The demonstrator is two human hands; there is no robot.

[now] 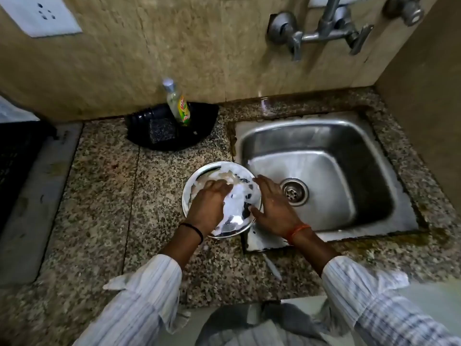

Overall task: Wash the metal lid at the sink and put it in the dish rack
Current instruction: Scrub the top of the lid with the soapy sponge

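The round metal lid [199, 174] lies on the granite counter at the left rim of the steel sink [324, 136], its face covered in white soap foam. My left hand [208, 203] rests flat on the lid's left half, fingers together over the foam. My right hand [273, 208] grips the lid's right edge, thumb on its face, fingers spread over the sink's corner. Part of the lid is hidden under both hands.
A black holder [199, 131] with a dark scrub pad [162, 129] and a dish-soap bottle [178, 104] stands at the back wall. The wall tap [324, 28] hangs above the sink. A dark crate-like object [17, 158] sits at the far left.
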